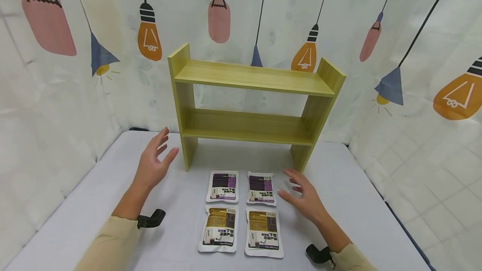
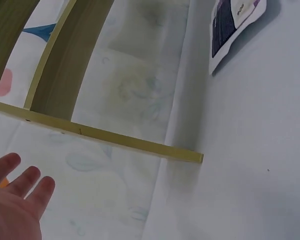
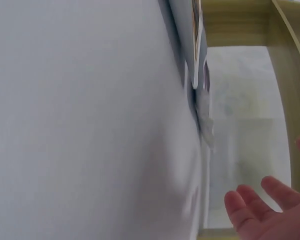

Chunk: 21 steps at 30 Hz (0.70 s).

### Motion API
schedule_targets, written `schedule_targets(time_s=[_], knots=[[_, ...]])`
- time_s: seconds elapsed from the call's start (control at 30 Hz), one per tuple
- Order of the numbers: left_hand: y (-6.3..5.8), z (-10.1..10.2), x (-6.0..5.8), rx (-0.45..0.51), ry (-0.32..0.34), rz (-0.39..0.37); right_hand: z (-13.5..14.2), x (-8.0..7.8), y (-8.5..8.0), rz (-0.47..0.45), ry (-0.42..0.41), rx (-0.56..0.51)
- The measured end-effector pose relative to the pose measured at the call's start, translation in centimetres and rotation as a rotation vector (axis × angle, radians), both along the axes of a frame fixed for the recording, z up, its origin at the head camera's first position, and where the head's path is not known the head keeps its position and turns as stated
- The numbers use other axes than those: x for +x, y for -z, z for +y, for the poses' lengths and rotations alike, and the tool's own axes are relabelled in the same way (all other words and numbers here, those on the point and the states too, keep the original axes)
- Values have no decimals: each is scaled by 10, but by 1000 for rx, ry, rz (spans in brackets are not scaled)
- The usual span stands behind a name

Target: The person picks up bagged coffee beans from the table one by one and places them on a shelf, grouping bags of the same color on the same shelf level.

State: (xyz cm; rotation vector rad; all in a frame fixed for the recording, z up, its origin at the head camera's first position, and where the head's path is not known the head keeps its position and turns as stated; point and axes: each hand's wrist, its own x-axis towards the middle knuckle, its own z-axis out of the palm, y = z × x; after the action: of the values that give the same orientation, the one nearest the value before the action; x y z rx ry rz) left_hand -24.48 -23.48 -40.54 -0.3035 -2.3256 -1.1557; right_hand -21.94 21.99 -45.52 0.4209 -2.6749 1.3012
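A yellow-green wooden two-tier shelf (image 1: pixel 248 125) stands at the back of the table. My left hand (image 1: pixel 153 163), fingers loosely spread and holding nothing, hovers just left of the shelf's left side panel. In the left wrist view, the left fingers (image 2: pixel 27 182) show beside that panel. My right hand (image 1: pixel 304 195) is raised with relaxed fingers, right of the packets and near the shelf's right leg. Between the hands lie two purple-labelled packets, a left one (image 1: pixel 223 186) and a right one (image 1: pixel 261 189). Nearer to me are two brown-labelled packets, one left (image 1: pixel 219 229) and one right (image 1: pixel 263 233).
A white cloth covers the table (image 1: pixel 177 237). Behind and around it hangs a pale curtain (image 1: pixel 241 20) printed with lamps and bulbs. Black wrist cameras sit on my left wrist (image 1: pixel 151 219) and right wrist (image 1: pixel 318 255). Both shelf boards hold nothing.
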Motion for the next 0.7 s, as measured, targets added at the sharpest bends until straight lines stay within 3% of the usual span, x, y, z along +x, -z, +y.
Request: schedule_targets(time_s=[0.3,0.5,0.7], knots=[[-9,7,-11,97,-2,4,-16,-7,2,-118,-43,-169],[-16,12,-18,182,31,17,-22,-10,3,-168,-12,-229],[-22,17,-23,200,2,7,-27,-14,5,-180,12,-274]])
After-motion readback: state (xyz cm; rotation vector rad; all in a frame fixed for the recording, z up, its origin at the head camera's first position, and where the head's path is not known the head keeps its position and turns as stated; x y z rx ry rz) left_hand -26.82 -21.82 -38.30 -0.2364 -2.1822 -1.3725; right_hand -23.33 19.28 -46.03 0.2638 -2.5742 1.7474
